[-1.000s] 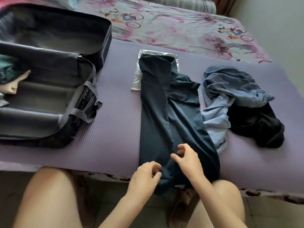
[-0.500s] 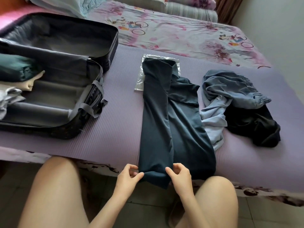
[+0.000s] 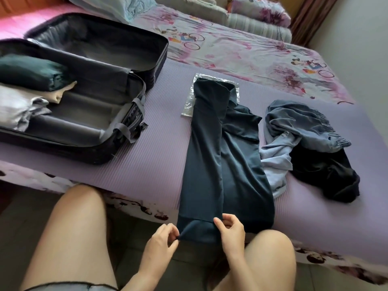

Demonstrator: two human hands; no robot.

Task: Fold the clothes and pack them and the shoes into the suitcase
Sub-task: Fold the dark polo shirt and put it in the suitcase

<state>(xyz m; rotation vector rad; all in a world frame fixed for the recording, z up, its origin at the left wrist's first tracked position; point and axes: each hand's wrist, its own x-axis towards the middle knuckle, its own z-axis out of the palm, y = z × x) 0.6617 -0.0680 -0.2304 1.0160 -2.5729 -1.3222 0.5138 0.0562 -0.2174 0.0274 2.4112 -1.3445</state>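
While the dark garment (image 3: 210,164) is pinched at its near hem by the left hand (image 3: 161,240) and right hand (image 3: 231,232), its fold could be undone by uneven pulling.

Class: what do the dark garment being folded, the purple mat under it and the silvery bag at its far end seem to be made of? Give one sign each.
Dark garment: thin, smooth fabric, likely synthetic; it drapes in soft folds with a faint sheen. Purple mat: probably foam or rubber, matt; fine parallel ribs. Silvery bag: glossy plastic film, perhaps foil-lined; crinkled and brightly reflective.
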